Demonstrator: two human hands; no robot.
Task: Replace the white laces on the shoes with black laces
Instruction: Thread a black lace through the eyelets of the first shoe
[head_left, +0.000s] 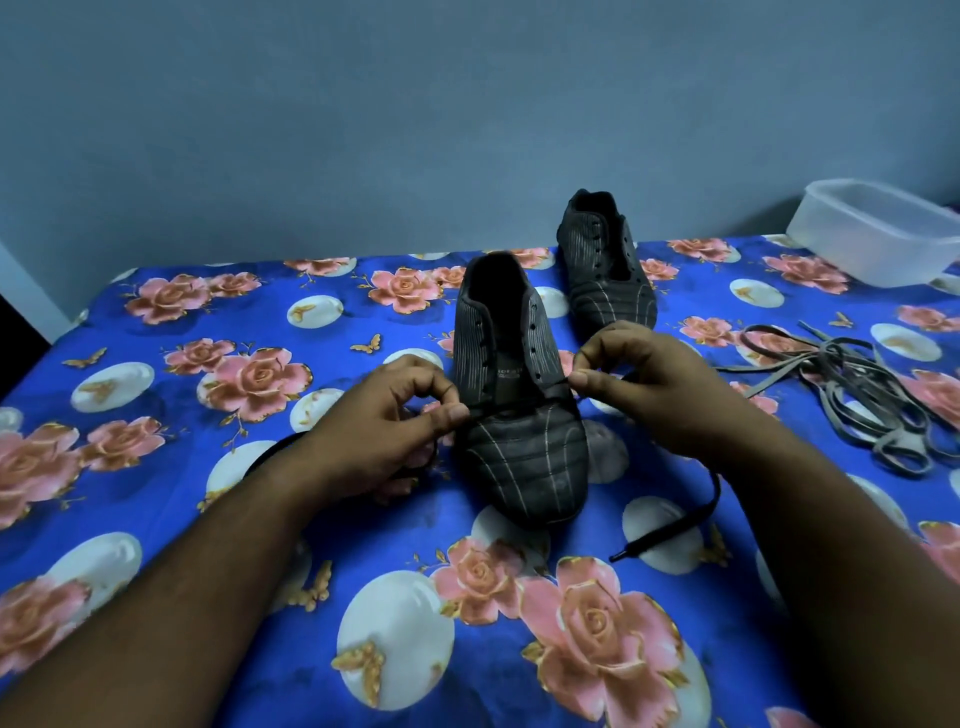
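Head view: left hand (384, 415) and right hand (649, 384) pinch black lace (696, 512) flanking near shoe (519, 405).

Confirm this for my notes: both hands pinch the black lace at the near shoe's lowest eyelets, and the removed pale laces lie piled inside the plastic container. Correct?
Not quite. The head view shows the pale laces lying loose on the floral sheet, not inside the plastic container. The rest holds: the left hand and right hand pinch the black lace at the near shoe.
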